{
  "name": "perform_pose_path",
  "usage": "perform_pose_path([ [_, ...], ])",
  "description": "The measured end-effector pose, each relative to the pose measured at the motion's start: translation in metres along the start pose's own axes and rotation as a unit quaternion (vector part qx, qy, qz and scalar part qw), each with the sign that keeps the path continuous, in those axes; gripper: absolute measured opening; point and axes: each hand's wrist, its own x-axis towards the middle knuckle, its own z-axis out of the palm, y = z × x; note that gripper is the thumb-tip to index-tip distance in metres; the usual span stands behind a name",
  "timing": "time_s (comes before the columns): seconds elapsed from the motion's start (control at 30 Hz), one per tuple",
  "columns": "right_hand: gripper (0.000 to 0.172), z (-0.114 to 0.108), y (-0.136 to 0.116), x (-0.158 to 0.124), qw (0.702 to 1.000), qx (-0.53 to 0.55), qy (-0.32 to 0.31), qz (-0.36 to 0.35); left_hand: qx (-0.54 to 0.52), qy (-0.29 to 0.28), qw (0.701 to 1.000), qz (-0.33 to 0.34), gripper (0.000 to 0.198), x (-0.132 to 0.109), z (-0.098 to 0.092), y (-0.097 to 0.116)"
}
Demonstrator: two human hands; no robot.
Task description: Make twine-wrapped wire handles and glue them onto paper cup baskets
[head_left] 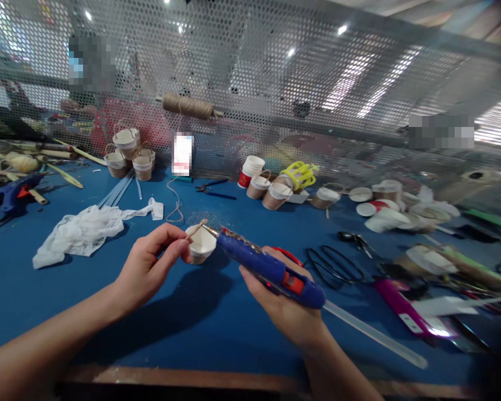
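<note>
My right hand (284,298) grips a blue hot glue gun (254,256), with a long clear glue stick (376,334) sticking out of its back. The gun's metal nozzle touches or nearly touches the end of a short piece of jute twine (197,229). Thumb and fingers of my left hand (154,264) pinch the other end of that twine. Just beneath it is a small paper cup (202,248) with a white inside, close to my left fingertips; whether they touch it I cannot tell.
Twine-handled cups (127,145) are stacked at the back left, near white lace (81,234). Blue pliers (215,189) lie behind the cup. A jute spool (187,106) hangs on the perforated screen. More cups (278,195), black cable (334,267) and clutter fill the right. Another glue gun (14,192) lies far left.
</note>
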Motion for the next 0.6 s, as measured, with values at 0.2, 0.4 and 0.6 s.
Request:
perform_pose_path([
  [0.2,0.009,0.000,-0.001,0.000,1.000,0.024,-0.014,0.013,-0.040,-0.003,0.999,-0.028,0.009,0.000,0.001,0.003],
  [0.4,0.006,-0.001,-0.002,-0.001,0.999,0.017,-0.004,0.026,-0.094,-0.013,0.994,-0.051,0.009,0.002,0.000,0.002],
  [0.6,0.014,-0.002,0.008,-0.003,0.995,0.055,0.011,0.084,-0.258,-0.030,0.959,-0.113,0.014,0.007,-0.001,0.000],
])
